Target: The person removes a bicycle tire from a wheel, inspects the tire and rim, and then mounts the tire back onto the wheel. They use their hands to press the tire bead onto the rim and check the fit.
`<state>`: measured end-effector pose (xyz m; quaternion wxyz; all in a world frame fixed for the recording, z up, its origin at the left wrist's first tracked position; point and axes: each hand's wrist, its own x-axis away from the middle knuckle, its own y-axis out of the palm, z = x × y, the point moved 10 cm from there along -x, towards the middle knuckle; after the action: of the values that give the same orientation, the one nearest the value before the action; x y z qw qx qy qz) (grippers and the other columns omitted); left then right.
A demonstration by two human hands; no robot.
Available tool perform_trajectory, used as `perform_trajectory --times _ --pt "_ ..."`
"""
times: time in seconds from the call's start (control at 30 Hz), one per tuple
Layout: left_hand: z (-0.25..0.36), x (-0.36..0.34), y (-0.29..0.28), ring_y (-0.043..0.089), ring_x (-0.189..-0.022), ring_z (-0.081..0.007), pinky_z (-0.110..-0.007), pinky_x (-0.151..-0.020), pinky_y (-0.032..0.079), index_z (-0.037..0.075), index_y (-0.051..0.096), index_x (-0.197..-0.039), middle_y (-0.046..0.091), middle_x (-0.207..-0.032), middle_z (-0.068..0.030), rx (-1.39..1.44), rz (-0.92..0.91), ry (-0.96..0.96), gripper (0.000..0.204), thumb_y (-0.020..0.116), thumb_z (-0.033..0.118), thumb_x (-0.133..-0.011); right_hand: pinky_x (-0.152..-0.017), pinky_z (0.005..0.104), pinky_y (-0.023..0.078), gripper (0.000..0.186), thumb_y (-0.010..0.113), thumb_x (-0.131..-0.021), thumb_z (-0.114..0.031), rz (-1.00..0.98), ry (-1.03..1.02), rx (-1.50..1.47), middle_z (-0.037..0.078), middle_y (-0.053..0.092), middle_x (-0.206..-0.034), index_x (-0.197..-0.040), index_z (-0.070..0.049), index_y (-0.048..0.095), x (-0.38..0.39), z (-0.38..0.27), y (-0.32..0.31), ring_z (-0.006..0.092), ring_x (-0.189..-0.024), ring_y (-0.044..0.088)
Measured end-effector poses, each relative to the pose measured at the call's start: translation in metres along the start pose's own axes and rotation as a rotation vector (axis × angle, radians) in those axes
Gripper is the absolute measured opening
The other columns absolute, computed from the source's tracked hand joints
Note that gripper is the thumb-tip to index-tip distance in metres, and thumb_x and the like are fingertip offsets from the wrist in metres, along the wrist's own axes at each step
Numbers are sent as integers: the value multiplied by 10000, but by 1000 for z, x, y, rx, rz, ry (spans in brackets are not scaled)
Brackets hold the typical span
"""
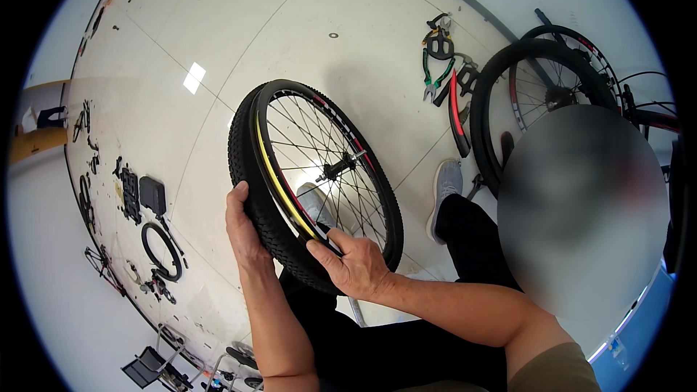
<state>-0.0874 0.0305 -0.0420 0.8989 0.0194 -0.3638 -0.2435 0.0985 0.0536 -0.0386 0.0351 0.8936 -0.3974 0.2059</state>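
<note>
A bicycle wheel [375, 174] with black spokes and a hub [337, 168] stands tilted in front of me, close to my legs. Its knobby black tyre [243, 147] sits partly off the rim on the left side, where a yellow strip [271, 167] shows in the gap. My left hand [248, 231] is closed around the tyre's outer tread at the lower left. At the lower rim, my right hand [354, 265] grips the edge, thumb on the rim side and fingers curled inward. A small dark tip shows beside its fingers; I cannot tell what it is.
Pliers [431, 86], a pedal [440, 46] and a red-and-black curved piece [457, 112] lie on the floor ahead right. A bicycle with another wheel [501, 72] leans by the right wall. A black case [152, 194] and a small tyre [148, 247] lie left.
</note>
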Motion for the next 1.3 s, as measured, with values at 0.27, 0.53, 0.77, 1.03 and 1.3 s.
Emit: perform_trajectory --times 0.27,0.53,0.77,1.03,1.3 --pt "4 0 3 689 -720 -200 -318 -684 585 -15 638 -1052 706 -871 -119 -68 -27 11 333 521 290 -988 -594 433 490 530 585 -999 -494 -47 25 17 187 576 -605 -855 16 601 6 12 7 360 -598 630" --pt "-2 -8 -3 675 -655 -183 -306 -614 584 -6 627 -1002 688 -825 -106 -80 -51 35 290 549 272 -979 -611 481 490 549 546 -1003 -554 -114 47 -19 188 585 -633 -842 -29 561 12 28 21 418 -651 622" --pt "-2 -7 0 677 -632 -202 -319 -580 583 -27 631 -1012 692 -818 -128 -101 -39 22 338 537 296 -978 -637 466 485 563 545 -1009 -540 -160 60 -56 220 589 -668 -852 0 563 11 28 21 422 -675 617" --pt "-8 11 18 667 -698 -178 -300 -648 571 -3 660 -1073 705 -873 -94 -124 -96 -55 408 554 378 -973 -648 457 484 538 571 -1008 -488 -93 3 -163 241 589 -675 -870 31 589 5 32 21 430 -676 611" --pt "-14 3 20 669 -691 -184 -304 -651 572 1 660 -1061 702 -854 -94 -110 -82 -21 404 560 382 -971 -647 452 492 495 596 -992 -474 -78 66 -38 236 607 -685 -913 14 619 9 37 6 409 -681 628"
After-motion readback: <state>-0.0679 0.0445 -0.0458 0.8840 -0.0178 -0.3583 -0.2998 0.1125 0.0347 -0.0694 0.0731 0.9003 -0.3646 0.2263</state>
